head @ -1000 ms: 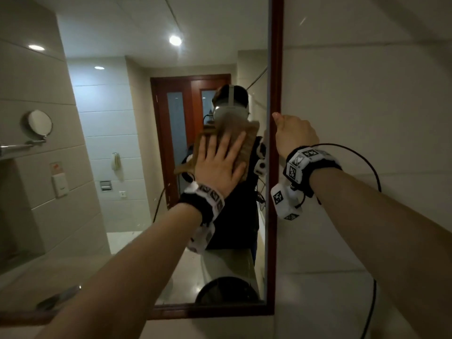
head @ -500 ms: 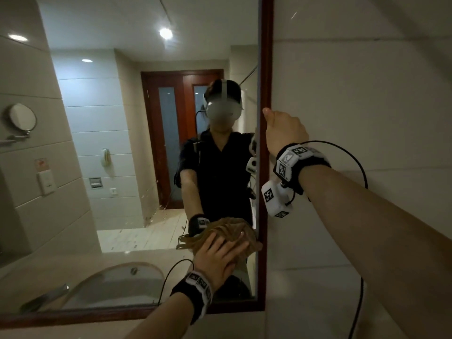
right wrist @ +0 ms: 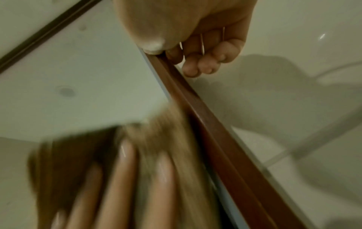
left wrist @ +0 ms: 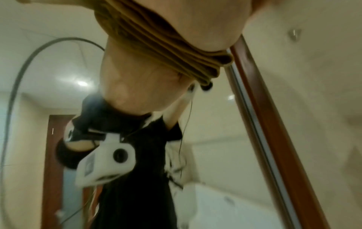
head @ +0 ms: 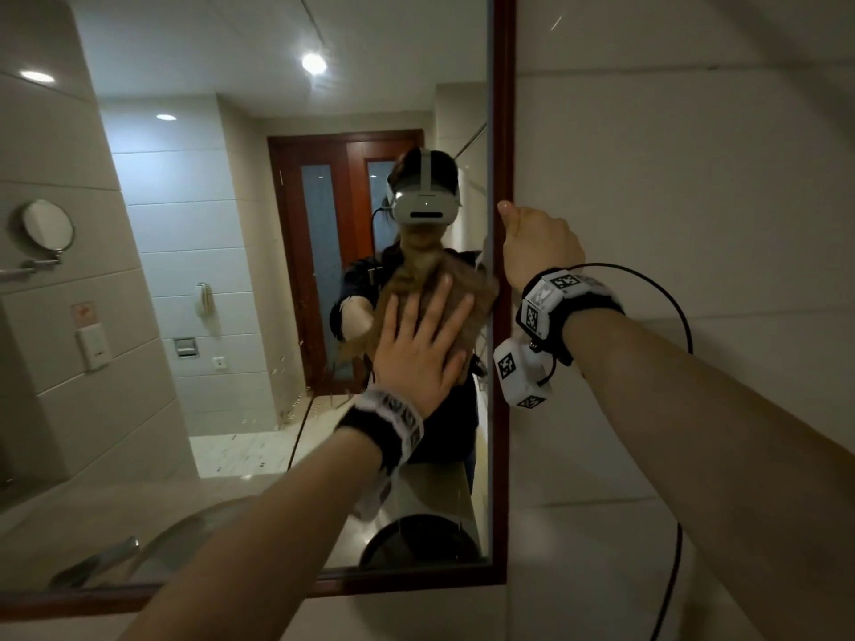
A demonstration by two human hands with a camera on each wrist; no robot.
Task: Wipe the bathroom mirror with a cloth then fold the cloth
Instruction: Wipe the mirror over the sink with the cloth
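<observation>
Up from the mirror's (head: 194, 279) bottom edge, left hand (head: 418, 349), fingers spread, presses the blurred, half-hidden cloth (head: 467, 293); right hand (head: 539, 245) pinches the frame (head: 503, 131).

Cloth (head: 455, 300) mostly hidden beneath the left hand (head: 418, 349), motion-blurred in the right wrist view, right hand (head: 539, 245) fingers hidden behind mirror frame (head: 502, 131)

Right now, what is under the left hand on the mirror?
Under the left hand lies the bunched brown cloth, pressed flat-fingered against the mirror glass near its right frame edge. The glass directly behind the cloth is covered, so its cleanliness cannot be seen.
</observation>
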